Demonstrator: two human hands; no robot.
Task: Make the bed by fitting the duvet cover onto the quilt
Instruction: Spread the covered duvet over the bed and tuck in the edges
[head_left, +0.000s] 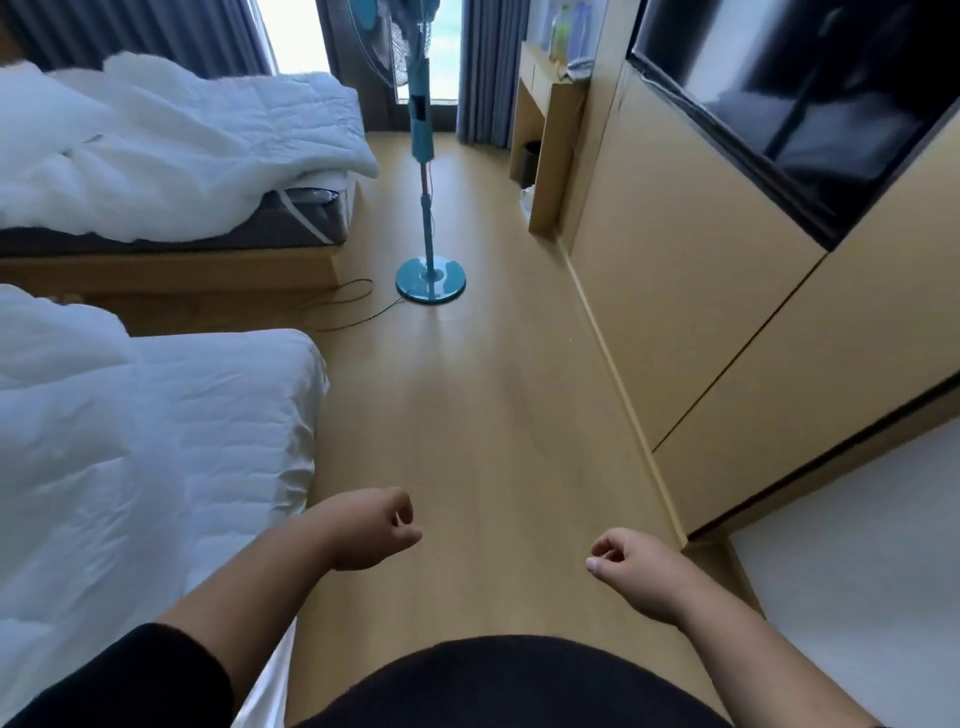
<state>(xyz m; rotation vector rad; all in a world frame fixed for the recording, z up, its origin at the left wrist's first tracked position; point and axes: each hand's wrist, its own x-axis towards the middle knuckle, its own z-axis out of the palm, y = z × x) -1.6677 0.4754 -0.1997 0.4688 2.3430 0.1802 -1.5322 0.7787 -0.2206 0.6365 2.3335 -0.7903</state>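
Both hands, left hand (371, 530) and right hand (631, 564), hang loosely curled over the floor (467, 415), holding nothing. White bedding (130, 441), quilt or duvet cover, which one cannot be told, lies rumpled on the near bed (291, 364) just beside the left arm. Likely soft, light, bulky; best gripped at corners.

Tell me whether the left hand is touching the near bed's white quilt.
Apart. The head view shows the left hand over bare floor, clear of the quilt.

both hands, left hand (371, 530) and right hand (631, 564), hang loosely curled over the floor (493, 415), beside the near bed's (156, 441) white quilt (78, 405).
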